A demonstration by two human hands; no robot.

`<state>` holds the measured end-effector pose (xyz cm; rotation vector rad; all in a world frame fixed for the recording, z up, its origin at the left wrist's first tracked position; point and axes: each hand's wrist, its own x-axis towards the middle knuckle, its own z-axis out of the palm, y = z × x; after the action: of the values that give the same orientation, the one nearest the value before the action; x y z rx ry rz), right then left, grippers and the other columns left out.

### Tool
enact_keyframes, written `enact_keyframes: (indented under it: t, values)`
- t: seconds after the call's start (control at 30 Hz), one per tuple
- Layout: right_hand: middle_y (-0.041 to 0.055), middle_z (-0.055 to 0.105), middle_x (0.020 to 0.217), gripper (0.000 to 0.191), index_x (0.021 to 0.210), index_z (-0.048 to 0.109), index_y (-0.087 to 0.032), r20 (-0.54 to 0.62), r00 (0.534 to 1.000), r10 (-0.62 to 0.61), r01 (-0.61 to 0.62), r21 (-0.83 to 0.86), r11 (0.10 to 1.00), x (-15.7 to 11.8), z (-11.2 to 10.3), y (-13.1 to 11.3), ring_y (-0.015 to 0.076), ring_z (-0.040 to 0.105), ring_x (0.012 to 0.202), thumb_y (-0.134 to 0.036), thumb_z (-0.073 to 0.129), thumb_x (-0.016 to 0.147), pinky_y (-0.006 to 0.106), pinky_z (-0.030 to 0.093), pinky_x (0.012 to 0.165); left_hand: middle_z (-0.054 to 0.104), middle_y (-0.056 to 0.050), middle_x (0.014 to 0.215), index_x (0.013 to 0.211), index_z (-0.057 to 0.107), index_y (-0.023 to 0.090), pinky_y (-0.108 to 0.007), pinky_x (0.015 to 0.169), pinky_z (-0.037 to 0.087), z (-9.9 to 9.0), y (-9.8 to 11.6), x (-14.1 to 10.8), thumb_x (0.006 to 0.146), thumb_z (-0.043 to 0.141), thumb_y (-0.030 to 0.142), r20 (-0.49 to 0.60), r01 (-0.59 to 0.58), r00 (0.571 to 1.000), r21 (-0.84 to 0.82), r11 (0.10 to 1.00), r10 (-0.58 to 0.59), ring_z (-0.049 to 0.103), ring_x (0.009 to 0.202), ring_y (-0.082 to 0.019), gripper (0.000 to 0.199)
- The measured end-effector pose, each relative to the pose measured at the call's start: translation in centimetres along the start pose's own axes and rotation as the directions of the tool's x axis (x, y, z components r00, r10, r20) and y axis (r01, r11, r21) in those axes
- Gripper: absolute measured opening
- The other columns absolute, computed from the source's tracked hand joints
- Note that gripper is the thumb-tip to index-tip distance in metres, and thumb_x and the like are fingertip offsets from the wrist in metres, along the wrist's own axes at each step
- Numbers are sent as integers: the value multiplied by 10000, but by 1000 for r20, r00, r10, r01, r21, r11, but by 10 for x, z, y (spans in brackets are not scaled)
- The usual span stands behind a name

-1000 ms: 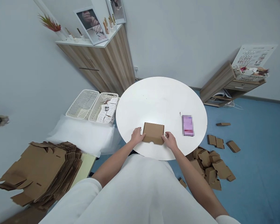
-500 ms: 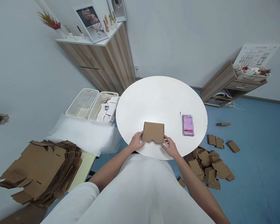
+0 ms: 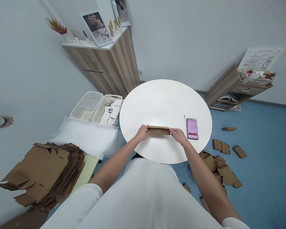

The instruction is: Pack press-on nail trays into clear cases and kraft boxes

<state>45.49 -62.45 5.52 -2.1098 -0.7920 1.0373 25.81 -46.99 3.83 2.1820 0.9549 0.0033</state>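
Observation:
A small brown cardboard box [image 3: 159,130] is tilted up over the near half of the round white table [image 3: 166,101], so a narrow side faces me. My left hand [image 3: 143,132] grips its left end, fingers closed at the corner. At the right end my right hand [image 3: 178,135] pinches the other corner. Right of the box, a phone [image 3: 192,128] with a pink, partly blurred screen lies on the table.
Flattened cardboard [image 3: 45,171] is stacked at the lower left, beside white sheets [image 3: 85,135] and two white baskets [image 3: 107,109]. Folded boxes [image 3: 225,171] lie on the blue floor at right. A wooden cabinet [image 3: 102,66] stands behind left, a shelf unit [image 3: 235,89] behind right.
The box has gone from lying with its broad face up to being tilted on edge. Both hands have moved away from me to its end corners and closed on them.

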Motion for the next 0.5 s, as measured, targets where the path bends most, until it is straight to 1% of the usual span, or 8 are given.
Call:
enact_keyframes:
  t: [0.1,0.17,0.23,0.3,0.37,0.43,0.5]
  values:
    - [37,601,668,461,703,620,-187,-6,998,62,-62,19,998,8,1,-4,169,542,643,-603,421,715,266,398,598,481,-65,889,967,522,177,-281,702,398,-2,0,7,766,461,241,-4,19,1000,36,999,-19,504,774,-184,220]
    - [35,590,641,462,632,588,-184,1,998,60,-60,41,997,11,2,-4,159,532,616,-605,416,713,259,393,576,494,-66,846,940,524,174,-283,673,390,-2,-1,9,760,468,242,8,14,1000,54,998,-15,506,777,-201,200]
    - [33,580,623,464,597,562,-182,6,999,38,-38,77,996,12,3,-4,151,522,599,-604,408,718,254,393,566,503,-65,830,960,521,173,-280,655,382,-1,-2,10,763,465,262,14,13,1000,56,998,-14,508,765,-203,224]
    - [37,578,633,466,593,554,-180,4,1000,23,-24,118,993,12,4,-4,147,519,596,-599,399,726,254,397,567,512,-64,836,1000,515,169,-276,653,378,0,-2,11,765,467,315,13,19,1000,43,999,-20,511,756,-198,281]
    - [43,588,683,460,611,563,-177,-2,1000,30,-29,151,988,12,4,-4,144,525,606,-587,395,735,256,403,570,523,-65,840,1018,516,163,-275,661,377,0,-2,11,769,461,404,2,25,1000,15,1000,-25,513,762,-196,351]
    - [47,597,744,442,651,584,-177,-7,999,33,-31,176,984,10,3,-4,141,531,617,-570,403,741,257,410,575,540,-63,844,1010,527,167,-276,682,378,0,-1,9,792,406,490,-16,21,1000,-33,999,-22,516,782,-194,408]
    - [47,601,796,419,717,613,-180,3,1000,20,-21,203,979,9,3,-3,138,535,629,-552,422,739,257,420,583,560,-57,850,990,544,179,-276,708,379,0,-1,7,826,312,527,-26,21,999,-97,995,-24,520,805,-189,450]
